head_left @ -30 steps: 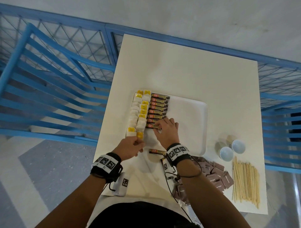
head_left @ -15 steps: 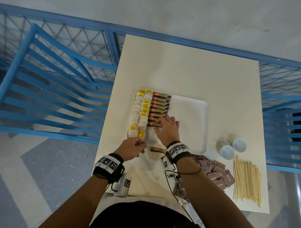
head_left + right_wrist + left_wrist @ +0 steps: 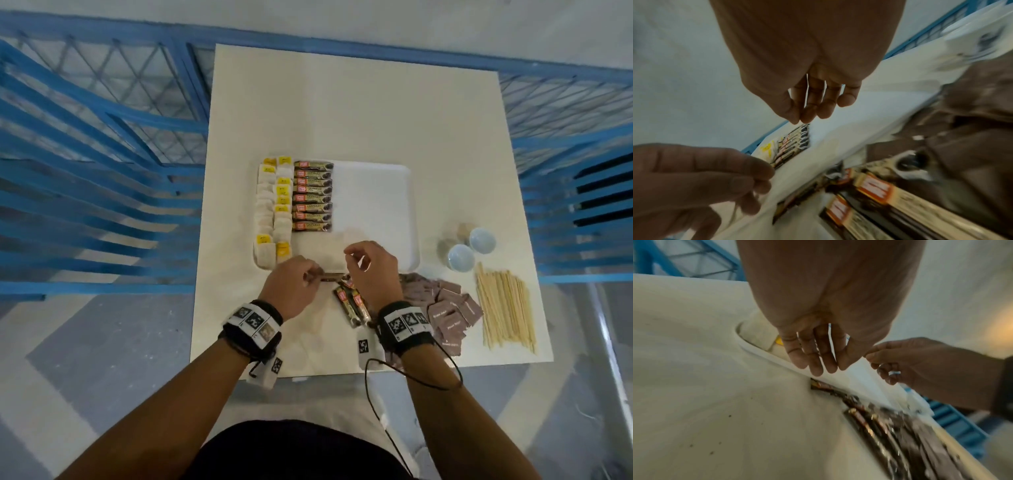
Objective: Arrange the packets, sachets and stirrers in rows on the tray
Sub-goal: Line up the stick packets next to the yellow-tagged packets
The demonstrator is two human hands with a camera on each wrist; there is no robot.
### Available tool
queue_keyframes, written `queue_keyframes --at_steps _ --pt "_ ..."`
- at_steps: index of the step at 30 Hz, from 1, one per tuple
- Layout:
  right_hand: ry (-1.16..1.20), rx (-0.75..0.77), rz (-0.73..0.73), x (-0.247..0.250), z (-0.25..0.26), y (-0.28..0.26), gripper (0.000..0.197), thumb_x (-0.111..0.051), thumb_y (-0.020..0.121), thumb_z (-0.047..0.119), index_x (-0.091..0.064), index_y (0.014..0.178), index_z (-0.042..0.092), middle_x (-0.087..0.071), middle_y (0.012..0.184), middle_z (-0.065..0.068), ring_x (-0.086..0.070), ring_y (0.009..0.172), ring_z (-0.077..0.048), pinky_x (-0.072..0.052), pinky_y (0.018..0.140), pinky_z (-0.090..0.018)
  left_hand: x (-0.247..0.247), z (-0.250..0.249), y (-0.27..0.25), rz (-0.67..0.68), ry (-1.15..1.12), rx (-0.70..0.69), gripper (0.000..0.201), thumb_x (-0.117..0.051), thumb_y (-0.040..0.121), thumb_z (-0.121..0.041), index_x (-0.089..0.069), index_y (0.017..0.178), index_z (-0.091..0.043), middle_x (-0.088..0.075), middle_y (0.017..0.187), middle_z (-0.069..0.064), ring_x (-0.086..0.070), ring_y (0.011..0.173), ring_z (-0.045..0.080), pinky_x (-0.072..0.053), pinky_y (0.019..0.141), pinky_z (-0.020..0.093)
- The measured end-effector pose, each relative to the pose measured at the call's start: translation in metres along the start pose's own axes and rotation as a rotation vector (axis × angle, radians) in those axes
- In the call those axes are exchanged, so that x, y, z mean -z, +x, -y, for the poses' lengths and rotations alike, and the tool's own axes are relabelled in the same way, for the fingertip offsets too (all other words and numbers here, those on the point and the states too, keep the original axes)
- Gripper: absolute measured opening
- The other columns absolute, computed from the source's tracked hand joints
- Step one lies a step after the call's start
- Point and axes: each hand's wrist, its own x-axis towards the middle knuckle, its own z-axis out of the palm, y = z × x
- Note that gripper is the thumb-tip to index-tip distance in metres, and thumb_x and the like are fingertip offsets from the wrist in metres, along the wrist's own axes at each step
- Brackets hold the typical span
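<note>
A white tray [image 3: 375, 205] holds two columns of tea bags [image 3: 272, 209] with yellow tags at its left. Beside them runs a column of coffee sticks [image 3: 312, 197]. One loose coffee stick [image 3: 331, 278] lies on the table along the tray's near rim, between my hands. My left hand [image 3: 310, 275] hovers at its left end with loosely curled fingers and holds nothing. My right hand [image 3: 352, 257] hangs over the tray's near edge, also with nothing in it. The left hand [image 3: 818, 365] and right hand [image 3: 807, 115] show relaxed, drooping fingers. More loose coffee sticks [image 3: 352, 305] lie under my right wrist.
Brown sachets [image 3: 448, 311] are piled on the table right of my right wrist. Wooden stirrers [image 3: 503, 305] lie in a bundle further right. Two small pale cups [image 3: 460, 257] stand behind them. Blue railings surround the white table [image 3: 342, 113].
My right hand lifted off the coffee stick column and drew back to the tray's near edge. My left hand let go of the tea bag and moved right toward the loose stick.
</note>
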Motion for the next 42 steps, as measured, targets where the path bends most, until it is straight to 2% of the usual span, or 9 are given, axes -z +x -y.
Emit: queue_keyframes --at_steps 5,11,16,21,25,31,34,38,42 --pt "-0.075 -0.095 0.034 0.006 -0.027 -0.044 0.007 -0.069 0.091 0.018 -0.07 0.097 0.021 -0.067 0.092 0.008 -0.062 0.087 -0.015 -0.057 0.082 -0.04 -0.026 -0.001 -0.008 0.084 0.243 -0.168 0.034 -0.06 0.091 -0.005 -0.071 0.123 -0.009 -0.066 0.124 0.008 -0.058 0.112 0.028 -0.051 0.096 0.044" --pt "-0.301 -0.107 0.165 0.01 -0.044 -0.075 0.036 -0.07 0.091 0.03 -0.066 0.124 0.015 -0.06 0.123 -0.002 -0.051 0.116 -0.022 -0.045 0.104 -0.041 -0.047 0.005 -0.017 0.004 0.307 -0.214 0.04 -0.066 0.087 0.0 -0.068 0.127 -0.005 -0.06 0.117 0.013 -0.055 0.102 0.033 -0.052 0.092 0.048" --pt "-0.386 -0.085 0.23 0.004 -0.054 -0.076 0.045 -0.067 0.092 0.036 -0.059 0.134 0.021 -0.056 0.128 -0.002 -0.047 0.125 -0.026 -0.037 0.112 -0.046 -0.061 0.008 -0.025 -0.065 0.246 -0.112 0.032 -0.071 0.09 -0.01 -0.071 0.122 -0.008 -0.059 0.11 0.009 -0.053 0.102 0.03 -0.051 0.093 0.046" --pt "-0.392 -0.057 0.206 0.001 -0.059 -0.073 0.04 -0.067 0.09 0.043 -0.06 0.125 0.023 -0.052 0.122 0.001 -0.046 0.119 -0.022 -0.04 0.107 -0.046 -0.072 0.008 -0.032 -0.162 0.221 -0.024 0.023 -0.078 0.085 -0.013 -0.075 0.107 -0.009 -0.059 0.104 0.009 -0.055 0.098 0.032 -0.053 0.086 0.05" --pt "-0.402 0.003 0.188 0.002 -0.059 -0.067 0.034 -0.071 0.088 0.037 -0.065 0.115 0.019 -0.054 0.118 0.0 -0.046 0.113 -0.022 -0.042 0.102 -0.045 -0.075 0.006 -0.04 -0.244 0.18 0.067 0.019 -0.075 0.085 -0.013 -0.071 0.103 -0.01 -0.064 0.104 0.009 -0.056 0.097 0.032 -0.052 0.086 0.051" --pt "-0.348 0.029 0.235 0.002 -0.056 -0.059 0.034 -0.07 0.089 0.036 -0.062 0.117 0.018 -0.059 0.117 -0.002 -0.045 0.114 -0.023 -0.038 0.107 -0.04 -0.072 0.001 -0.048 -0.356 -0.071 0.304 0.037 -0.067 0.092 -0.008 -0.062 0.128 -0.009 -0.058 0.105 0.005 -0.057 0.095 0.024 -0.045 0.09 0.032" --pt "-0.382 0.027 0.286 0.0 -0.058 -0.055 0.031 -0.067 0.091 0.038 -0.065 0.111 0.015 -0.059 0.112 -0.004 -0.046 0.111 -0.025 -0.04 0.105 -0.043 -0.069 0.0 -0.046 -0.345 -0.095 0.41 0.024 -0.063 0.096 -0.01 -0.065 0.119 -0.005 -0.056 0.105 0.009 -0.057 0.095 0.027 -0.037 0.087 0.025" --pt "-0.324 0.028 0.336 0.005 -0.057 -0.052 0.028 -0.066 0.093 0.034 -0.069 0.111 0.012 -0.06 0.11 -0.005 -0.048 0.108 -0.024 -0.042 0.1 -0.04 -0.067 -0.004 -0.043 -0.286 -0.332 0.57 0.018 -0.059 0.096 -0.019 -0.062 0.113 -0.016 -0.072 0.11 0.008 -0.069 0.098 0.026 -0.055 0.088 0.038" --pt "-0.233 0.033 0.312 0.014 -0.052 -0.046 0.014 -0.069 0.092 0.025 -0.077 0.096 0.014 -0.067 0.091 -0.004 -0.06 0.091 -0.024 -0.05 0.086 -0.037 -0.071 -0.019 -0.037 -0.236 -0.457 0.61 0.021 -0.054 0.095 -0.025 -0.058 0.114 -0.016 -0.069 0.11 0.016 -0.065 0.092 0.032 -0.052 0.081 0.043"
